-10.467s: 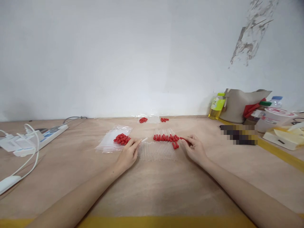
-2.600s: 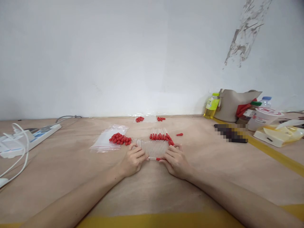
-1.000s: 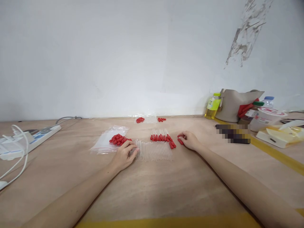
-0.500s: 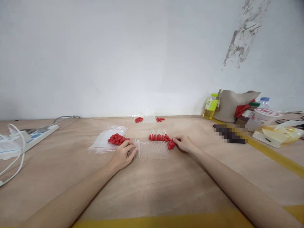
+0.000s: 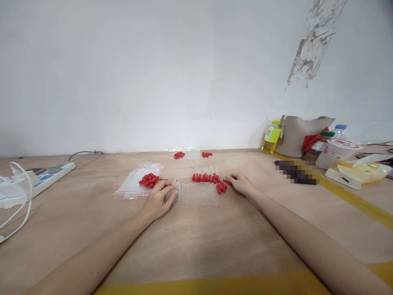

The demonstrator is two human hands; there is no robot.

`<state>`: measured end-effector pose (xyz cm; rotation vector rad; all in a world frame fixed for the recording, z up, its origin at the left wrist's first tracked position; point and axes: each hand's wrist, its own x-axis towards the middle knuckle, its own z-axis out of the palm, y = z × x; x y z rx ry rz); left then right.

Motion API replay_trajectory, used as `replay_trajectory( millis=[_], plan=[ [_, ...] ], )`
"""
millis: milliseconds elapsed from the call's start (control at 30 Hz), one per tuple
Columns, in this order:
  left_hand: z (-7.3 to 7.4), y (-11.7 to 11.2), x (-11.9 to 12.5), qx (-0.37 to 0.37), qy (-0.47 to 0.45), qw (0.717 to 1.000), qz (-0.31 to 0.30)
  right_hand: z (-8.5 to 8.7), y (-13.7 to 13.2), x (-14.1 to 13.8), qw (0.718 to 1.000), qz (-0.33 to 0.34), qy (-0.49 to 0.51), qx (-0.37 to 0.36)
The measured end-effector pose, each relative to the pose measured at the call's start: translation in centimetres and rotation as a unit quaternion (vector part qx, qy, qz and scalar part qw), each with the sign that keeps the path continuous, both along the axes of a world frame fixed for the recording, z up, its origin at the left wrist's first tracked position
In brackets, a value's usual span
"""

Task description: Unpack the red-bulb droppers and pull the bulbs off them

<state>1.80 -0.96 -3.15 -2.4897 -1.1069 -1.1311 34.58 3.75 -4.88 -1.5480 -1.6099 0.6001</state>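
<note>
A flat row of clear glass tubes (image 5: 198,194) lies on the wooden table (image 5: 196,241) in front of me. My left hand (image 5: 159,198) rests with curled fingers on the left end of that row, beside a heap of red caps (image 5: 149,180) on a clear plastic bag (image 5: 135,184). A second row of tubes with red caps on them (image 5: 205,177) lies just behind. My right hand (image 5: 241,183) is closed at the right end of that capped row, its fingertips touching a few loose red-capped pieces (image 5: 221,187).
Two small groups of red caps (image 5: 192,154) lie on plastic near the wall. A white power strip with cables (image 5: 33,180) is at the left. At the right stand a yellow bottle (image 5: 272,137), a grey bag (image 5: 303,135), a tub and a yellow-wrapped box (image 5: 356,174).
My right hand has drawn in from the right toward the capped row and now touches the loose capped pieces. My left hand has stayed on the tubes' left end.
</note>
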Motion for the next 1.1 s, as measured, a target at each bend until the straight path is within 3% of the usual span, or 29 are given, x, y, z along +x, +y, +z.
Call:
replay_trajectory(
  millis=[333, 533, 833, 1100],
  plan=[
    [0.0, 0.0, 0.0, -0.003, 0.000, 1.000, 0.000, 1.2, 2.1, -0.1, 0.996, -0.043, 0.040, -0.070],
    [-0.2, 0.1, -0.1, -0.005, 0.000, 1.000, -0.002, 2.4, 2.4, -2.2, 0.996, -0.027, 0.037, -0.073],
    [-0.2, 0.1, -0.2, -0.014, 0.002, 1.000, -0.003, 2.5, 2.4, -4.0, 0.991, -0.004, 0.052, -0.123],
    [-0.1, 0.0, -0.1, -0.014, 0.004, 1.000, -0.005, 3.2, 2.5, -3.6, 0.975, -0.035, 0.178, -0.130]
  ],
)
